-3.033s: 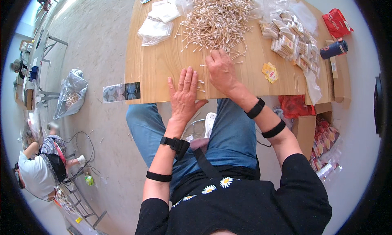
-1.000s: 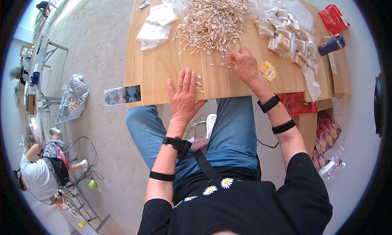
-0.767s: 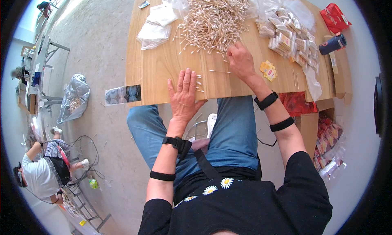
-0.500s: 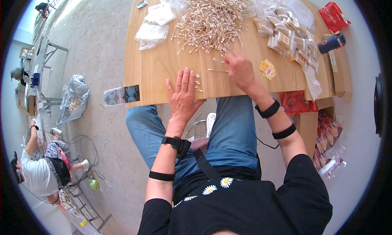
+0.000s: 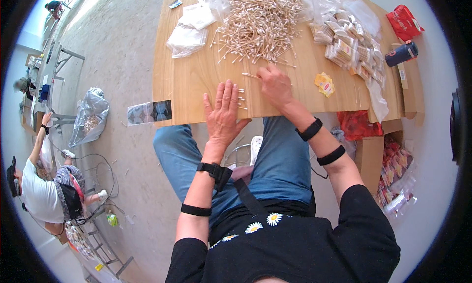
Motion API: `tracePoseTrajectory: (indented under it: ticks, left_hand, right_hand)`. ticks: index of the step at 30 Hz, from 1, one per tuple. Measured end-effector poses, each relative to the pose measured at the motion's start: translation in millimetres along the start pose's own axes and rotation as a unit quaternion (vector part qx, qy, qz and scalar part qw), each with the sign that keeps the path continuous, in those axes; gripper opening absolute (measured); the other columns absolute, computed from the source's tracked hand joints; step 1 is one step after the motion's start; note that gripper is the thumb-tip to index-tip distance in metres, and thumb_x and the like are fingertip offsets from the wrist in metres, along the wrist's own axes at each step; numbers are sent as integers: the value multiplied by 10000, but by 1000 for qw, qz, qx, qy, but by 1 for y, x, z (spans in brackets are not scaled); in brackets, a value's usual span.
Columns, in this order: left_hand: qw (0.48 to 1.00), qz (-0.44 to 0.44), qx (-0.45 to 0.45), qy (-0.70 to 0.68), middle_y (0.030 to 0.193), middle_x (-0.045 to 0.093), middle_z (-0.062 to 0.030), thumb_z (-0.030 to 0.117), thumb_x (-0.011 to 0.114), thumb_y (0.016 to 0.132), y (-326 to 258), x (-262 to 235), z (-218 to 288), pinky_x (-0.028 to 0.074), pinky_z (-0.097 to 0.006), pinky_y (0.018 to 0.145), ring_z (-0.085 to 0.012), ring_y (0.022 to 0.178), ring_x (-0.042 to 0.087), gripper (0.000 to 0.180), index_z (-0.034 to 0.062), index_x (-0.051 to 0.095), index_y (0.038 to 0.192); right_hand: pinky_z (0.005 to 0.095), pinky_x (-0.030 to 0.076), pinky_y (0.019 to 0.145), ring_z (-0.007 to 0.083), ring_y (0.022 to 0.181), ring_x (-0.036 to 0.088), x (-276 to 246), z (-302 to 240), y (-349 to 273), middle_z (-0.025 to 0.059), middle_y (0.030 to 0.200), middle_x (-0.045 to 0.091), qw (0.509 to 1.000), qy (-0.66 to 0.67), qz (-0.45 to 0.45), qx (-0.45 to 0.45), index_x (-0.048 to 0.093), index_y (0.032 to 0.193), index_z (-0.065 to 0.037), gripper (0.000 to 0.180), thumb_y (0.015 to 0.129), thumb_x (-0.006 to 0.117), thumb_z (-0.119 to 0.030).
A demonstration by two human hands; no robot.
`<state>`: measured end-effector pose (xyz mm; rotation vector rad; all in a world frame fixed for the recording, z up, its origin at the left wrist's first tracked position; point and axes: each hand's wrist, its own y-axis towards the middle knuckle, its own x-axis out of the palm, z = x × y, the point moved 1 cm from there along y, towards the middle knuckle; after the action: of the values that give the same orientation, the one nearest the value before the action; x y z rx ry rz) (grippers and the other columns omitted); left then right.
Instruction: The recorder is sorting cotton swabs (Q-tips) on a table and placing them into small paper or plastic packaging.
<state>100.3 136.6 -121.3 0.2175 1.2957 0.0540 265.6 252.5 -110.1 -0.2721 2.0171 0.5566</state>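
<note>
Right hand fingers pinch a cotton swab; left hand lies flat, fingers spread, beside few swabs.

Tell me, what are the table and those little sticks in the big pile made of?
The table looks like wood or wood-look laminate: light brown, smooth, with grain lines. The little sticks look like cotton swabs with pale wooden or paper stems and white fluffy tips; too small to be sure.

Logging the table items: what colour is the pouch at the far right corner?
Red, a soft pouch on the wooden table, clearest in the head view.
</note>
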Motion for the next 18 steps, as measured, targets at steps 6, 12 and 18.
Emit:
tracePoseTrajectory:
  ticks: [6, 12, 18]
  left_hand:
    - [1000, -10, 1, -8, 1632, 268, -83, 502, 821, 651, -1, -2, 0, 126, -600, 1190, -253, 1514, 234, 1111, 78, 313, 1542]
    - [1000, 0, 2, -4, 1637, 260, -81, 512, 827, 630, 0, 1, -1, 136, -612, 1182, -250, 1515, 233, 1133, 78, 314, 1542]
    - [1000, 3, 4, -3, 1638, 259, -79, 521, 824, 623, 0, 1, 0, 138, -619, 1178, -241, 1517, 229, 1136, 81, 320, 1541]
  right_hand:
    - [467, 536, 738, 374, 864, 655, 9, -33, 9, 157, 887, 625, 996, 15, -89, 2, 654, 863, -64, 59, 854, 605, -97]
    - [491, 555, 737, 407, 847, 674, 11, -25, 16, 188, 944, 634, 995, 79, -11, 54, 672, 888, -65, 71, 849, 613, -74]
    - [480, 559, 717, 393, 836, 675, 15, -30, 11, 181, 937, 622, 998, 30, -8, 52, 665, 899, -53, 74, 854, 611, -78]
